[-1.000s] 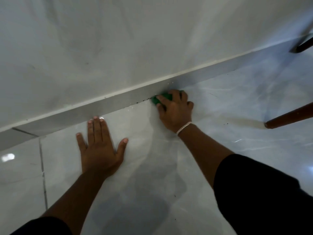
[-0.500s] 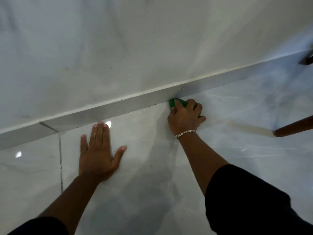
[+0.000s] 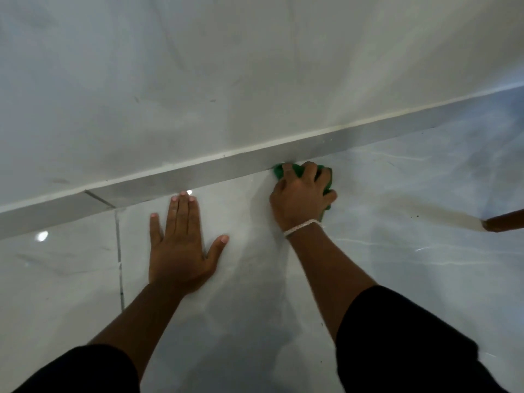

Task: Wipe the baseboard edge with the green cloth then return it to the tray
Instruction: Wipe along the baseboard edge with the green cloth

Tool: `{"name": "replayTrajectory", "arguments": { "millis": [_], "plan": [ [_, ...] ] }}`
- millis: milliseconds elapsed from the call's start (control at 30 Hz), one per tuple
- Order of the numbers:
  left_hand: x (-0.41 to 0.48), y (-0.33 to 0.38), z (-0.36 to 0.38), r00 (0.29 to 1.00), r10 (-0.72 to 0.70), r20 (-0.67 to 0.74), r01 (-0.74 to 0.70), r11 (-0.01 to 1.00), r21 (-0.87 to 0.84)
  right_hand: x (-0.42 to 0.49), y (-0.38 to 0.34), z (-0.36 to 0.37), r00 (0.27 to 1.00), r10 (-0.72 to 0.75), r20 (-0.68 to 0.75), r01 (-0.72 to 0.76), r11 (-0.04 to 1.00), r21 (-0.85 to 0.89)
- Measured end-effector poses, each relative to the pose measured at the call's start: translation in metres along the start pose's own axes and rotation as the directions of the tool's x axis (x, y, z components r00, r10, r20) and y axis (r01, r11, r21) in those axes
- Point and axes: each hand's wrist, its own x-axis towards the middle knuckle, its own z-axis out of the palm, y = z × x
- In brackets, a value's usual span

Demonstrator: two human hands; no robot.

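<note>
The grey baseboard (image 3: 198, 177) runs diagonally across the view, rising to the right, where the white wall meets the glossy floor. My right hand (image 3: 302, 194) is shut on the green cloth (image 3: 279, 171) and presses it against the bottom edge of the baseboard. Only the cloth's edges show around my fingers. My left hand (image 3: 181, 245) lies flat on the floor, fingers spread, its fingertips just short of the baseboard. No tray is in view.
A brown wooden furniture leg (image 3: 503, 222) enters from the right edge and rests on the floor. A dark grout line (image 3: 119, 251) crosses the pale marble tiles to the left of my left hand.
My right hand has slid the cloth to the right along the baseboard's foot. My left hand has stayed planted on the floor while the camera shifted.
</note>
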Motion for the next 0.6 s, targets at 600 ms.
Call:
{"name": "replayTrajectory", "arguments": {
  "millis": [600],
  "plan": [
    [0.002, 0.0, -0.001, 0.999, -0.019, 0.03, 0.019, 1.0, 0.02, -0.037, -0.025, 0.019, 0.907, -0.41, -0.095, 0.42, 0.883, 0.207]
  ]
}}
